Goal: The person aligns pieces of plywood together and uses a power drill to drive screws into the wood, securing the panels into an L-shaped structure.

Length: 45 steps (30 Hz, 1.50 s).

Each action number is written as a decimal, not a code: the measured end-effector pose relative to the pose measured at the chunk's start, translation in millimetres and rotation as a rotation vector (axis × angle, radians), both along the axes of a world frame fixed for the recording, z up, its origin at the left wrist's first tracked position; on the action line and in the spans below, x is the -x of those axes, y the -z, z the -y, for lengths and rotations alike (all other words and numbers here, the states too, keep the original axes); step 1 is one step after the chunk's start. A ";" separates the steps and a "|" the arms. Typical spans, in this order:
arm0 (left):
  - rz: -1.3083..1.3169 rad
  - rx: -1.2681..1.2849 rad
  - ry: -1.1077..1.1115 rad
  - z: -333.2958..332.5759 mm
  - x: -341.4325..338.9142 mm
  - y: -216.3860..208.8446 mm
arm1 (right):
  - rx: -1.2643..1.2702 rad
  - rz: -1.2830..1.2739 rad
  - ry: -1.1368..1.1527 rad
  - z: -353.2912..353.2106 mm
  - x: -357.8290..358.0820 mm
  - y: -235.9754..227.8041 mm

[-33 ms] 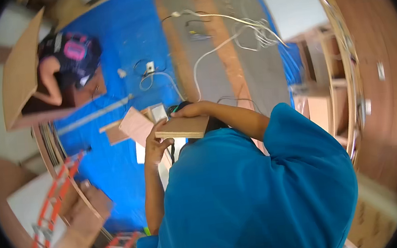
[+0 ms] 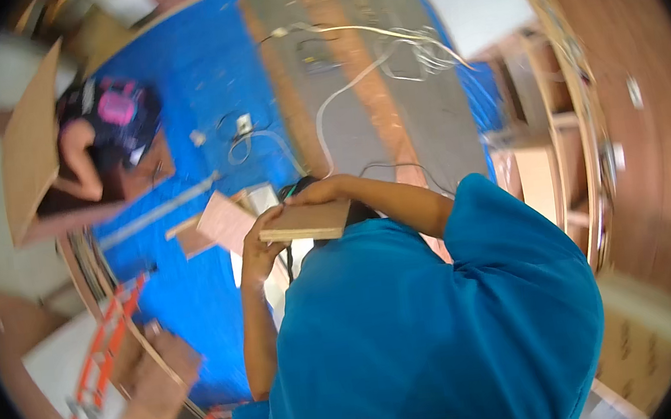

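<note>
A small rectangular wooden board (image 2: pixel 304 222), brown on top with a pale layered edge, is held level in front of my body. My left hand (image 2: pixel 257 253) grips its left end, fingers along the far corner and thumb lower down. Along the far edge, my right hand (image 2: pixel 319 192) bends around the board with its fingers curled. A thin teal-green thing (image 2: pixel 292 191) shows beside those fingers, too small to name. Beyond my left hand, a pinkish wood panel (image 2: pixel 225 224) lies across other offcuts on a blue sheet (image 2: pixel 190 288).
At the far left a person (image 2: pixel 109 122) bends inside a large wooden box (image 2: pixel 35 149). An orange ladder (image 2: pixel 102 345) stands at the near left. White cable (image 2: pixel 348 83) trails over the covered floor ahead. Wooden shelving (image 2: pixel 566 131) lines the right side.
The surroundings have shifted slightly left in the view. My left thumb sits closer in under the board; both hands keep hold of it.
</note>
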<state>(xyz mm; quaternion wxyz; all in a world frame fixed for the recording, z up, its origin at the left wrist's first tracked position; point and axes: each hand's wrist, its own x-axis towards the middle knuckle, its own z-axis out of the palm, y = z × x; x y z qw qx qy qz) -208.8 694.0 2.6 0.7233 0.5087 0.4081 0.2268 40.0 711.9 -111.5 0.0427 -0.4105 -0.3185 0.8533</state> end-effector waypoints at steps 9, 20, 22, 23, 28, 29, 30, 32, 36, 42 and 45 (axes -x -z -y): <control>-0.079 -0.120 0.364 70.7 -118.7 -21.4 | -0.123 0.046 0.596 202.9 -104.5 -46.6; -0.146 -0.028 0.417 122.8 -213.7 -28.3 | -0.536 -0.006 0.931 304.7 -210.8 -141.6; -0.208 -0.039 0.505 125.0 -267.9 -29.2 | -0.611 0.211 1.121 327.2 -235.9 -130.9; -0.209 -0.063 0.687 127.3 -302.1 -38.1 | -0.554 0.260 1.211 342.5 -247.8 -135.7; -0.128 -0.529 1.136 139.7 -425.4 25.3 | -0.374 0.382 1.702 448.4 -341.5 -131.8; -0.166 -0.520 1.094 134.3 -433.9 47.2 | -0.370 0.470 1.675 462.2 -360.1 -133.4; -0.351 -0.627 1.081 136.1 -444.6 54.6 | -0.331 0.565 1.649 488.2 -376.0 -132.0; -0.248 -0.128 0.592 128.1 -437.0 113.4 | -0.336 0.711 1.737 532.5 -413.2 -113.2; -0.376 -0.021 0.265 65.8 -386.8 151.1 | -0.263 0.771 1.887 563.8 -442.9 -116.5; -0.977 0.127 0.786 8.2 -323.9 174.7 | 0.016 0.960 1.912 548.6 -465.1 -62.7; -1.150 -0.127 1.384 -32.3 -346.3 194.5 | -0.054 1.036 1.745 514.8 -475.8 -76.0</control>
